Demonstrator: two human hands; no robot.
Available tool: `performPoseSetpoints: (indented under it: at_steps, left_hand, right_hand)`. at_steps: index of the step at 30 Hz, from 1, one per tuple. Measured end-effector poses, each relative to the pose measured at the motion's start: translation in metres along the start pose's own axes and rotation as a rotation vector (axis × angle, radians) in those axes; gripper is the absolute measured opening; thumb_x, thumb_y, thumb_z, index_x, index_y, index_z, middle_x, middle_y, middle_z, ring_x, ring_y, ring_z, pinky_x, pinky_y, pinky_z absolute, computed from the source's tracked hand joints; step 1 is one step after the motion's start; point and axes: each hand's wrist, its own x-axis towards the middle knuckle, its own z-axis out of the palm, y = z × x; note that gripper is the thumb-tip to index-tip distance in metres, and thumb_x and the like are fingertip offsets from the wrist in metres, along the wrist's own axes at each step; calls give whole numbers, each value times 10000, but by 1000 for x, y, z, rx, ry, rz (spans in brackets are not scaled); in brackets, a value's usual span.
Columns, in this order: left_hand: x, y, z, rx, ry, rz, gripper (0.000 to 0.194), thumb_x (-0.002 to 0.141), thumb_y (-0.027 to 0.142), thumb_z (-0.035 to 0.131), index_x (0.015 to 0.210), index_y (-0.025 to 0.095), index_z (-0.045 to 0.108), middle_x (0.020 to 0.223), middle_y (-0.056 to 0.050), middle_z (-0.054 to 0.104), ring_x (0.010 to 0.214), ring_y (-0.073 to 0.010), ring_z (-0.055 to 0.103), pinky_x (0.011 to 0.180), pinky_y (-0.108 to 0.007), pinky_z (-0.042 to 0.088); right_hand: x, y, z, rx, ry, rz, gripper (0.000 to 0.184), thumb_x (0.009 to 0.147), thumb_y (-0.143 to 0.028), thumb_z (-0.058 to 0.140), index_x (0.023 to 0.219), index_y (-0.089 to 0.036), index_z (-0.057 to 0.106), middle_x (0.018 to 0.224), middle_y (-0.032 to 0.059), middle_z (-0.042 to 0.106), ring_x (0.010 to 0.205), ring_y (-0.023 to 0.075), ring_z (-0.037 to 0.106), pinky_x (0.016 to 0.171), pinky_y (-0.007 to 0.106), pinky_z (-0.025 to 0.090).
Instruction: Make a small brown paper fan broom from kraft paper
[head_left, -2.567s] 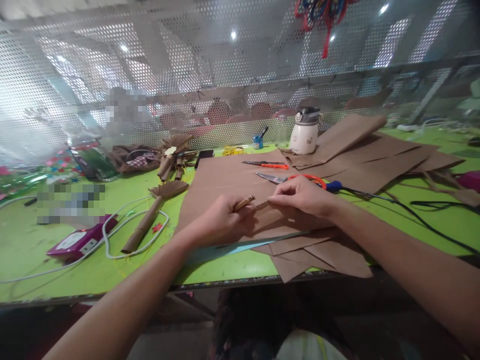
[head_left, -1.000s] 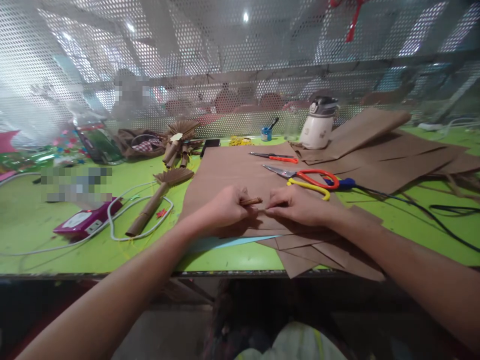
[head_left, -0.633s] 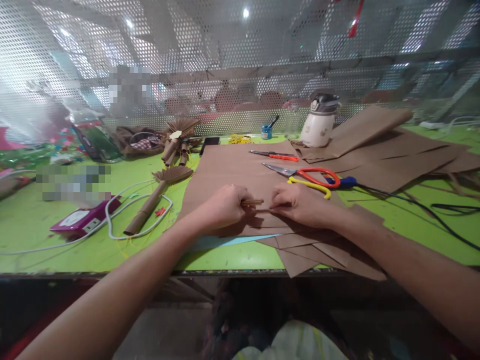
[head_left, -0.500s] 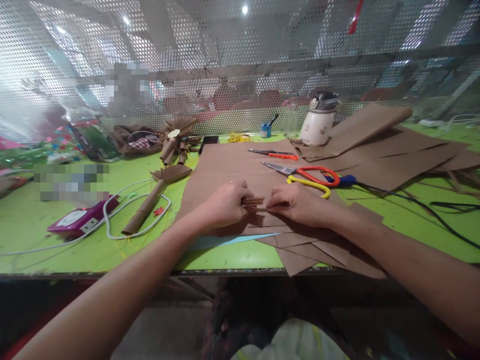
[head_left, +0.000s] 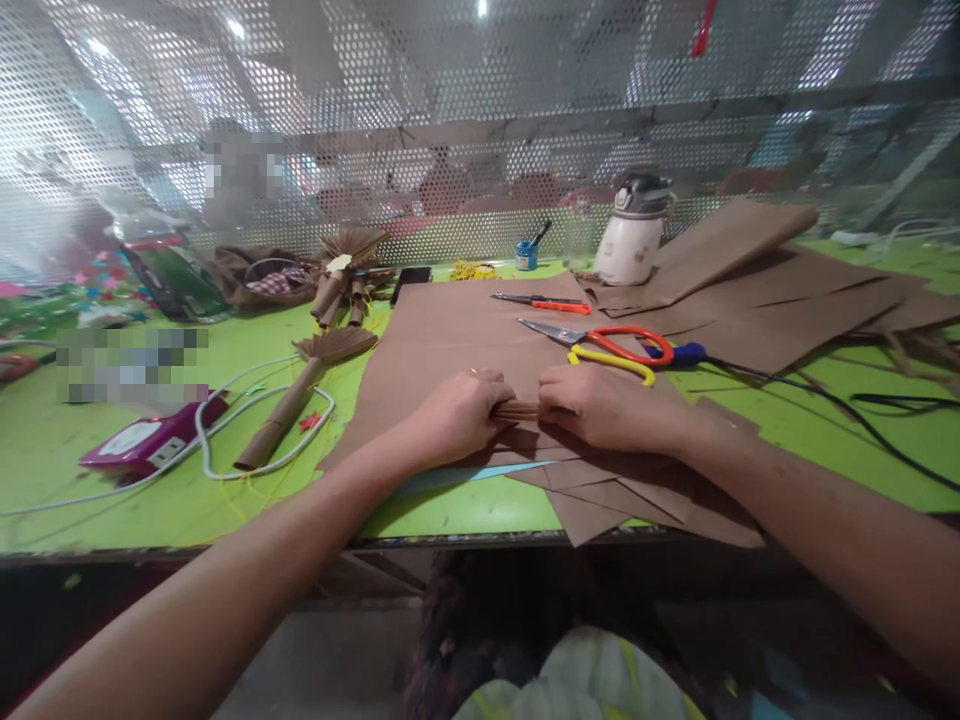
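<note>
While two hands come close together, I see the left hand gripping one end of a small strip of folded paper and the right hand gripping the other end. The strip sits between them, over a big brown sheet near the middle of the bench's front edge. If either hand lets go, I think the folds could spring loose, because bent paper pushes back. If one side is squeezed harder, they could turn out crooked. The scissors lie just past the right hand, yellow handle nearest its knuckles, so a quick push could knock them. A thin tool with an orange handle lies farther back; it looks like a knife, and a careless reach could mean a cut.

Toward the bench's far edge, a white jug has its grey lid on, so its inside is hidden. Left of it, a clear cup is too blurry to see into. A little blue pot holds a dark stick that leans right. Near the far left corner, a bottle looks green, maybe with drink inside. Beside it, a brown bag holds a checked cloth.
</note>
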Motion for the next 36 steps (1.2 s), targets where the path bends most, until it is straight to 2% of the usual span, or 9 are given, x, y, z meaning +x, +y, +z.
performPoseSetpoints:
  at_steps: [7,13,19,25,28,32,36]
  left_hand:
    - [-4,-2,-6,21,-36,-26,143,788,157,517,648,157,546,681,-10,551,602,-104,485,566,-211,344]
    - [-10,5,-13,139,-91,5,93,789,213,541,758,160,611,782,-41,578,671,-142,544,587,-240,360]
    - [-12,8,-15,231,-104,38,78,757,212,557,788,169,614,792,-42,573,640,-151,529,551,-257,329]
    - [-8,3,-14,151,-101,17,77,791,177,520,748,158,580,778,-40,577,667,-138,532,576,-237,353]
    - [-8,3,-12,167,-87,7,52,779,161,519,753,160,564,785,-38,577,654,-135,521,556,-235,342]
    - [-10,4,-10,203,-79,23,48,786,199,530,756,165,544,792,-38,562,648,-139,518,555,-242,344]
    - [-12,8,-11,291,-82,63,135,805,300,547,814,166,548,805,-43,546,637,-152,516,544,-263,340]
  right_hand:
    - [-10,7,-5,1,-63,8,153,872,-185,485,752,-165,577,787,45,592,761,153,522,657,255,327]
    - [-16,10,-4,-54,-52,-35,145,854,-144,476,725,-166,538,766,41,557,721,150,478,637,267,312]
    - [-18,2,-6,-151,-66,-26,139,834,-93,468,742,-145,557,798,74,563,737,171,468,624,287,296]
    - [-13,4,-6,49,-44,100,130,873,-243,518,810,-160,597,845,64,590,787,172,514,664,277,343]
    - [-11,9,-1,111,-30,124,81,853,-220,541,807,-171,586,822,43,594,760,160,507,647,268,341]
    - [-13,10,7,82,5,57,102,865,-175,493,774,-169,541,782,36,564,725,155,470,635,272,328]
    - [-18,3,6,-49,-6,-27,126,863,-105,430,780,-158,508,809,62,535,730,169,435,642,290,316]
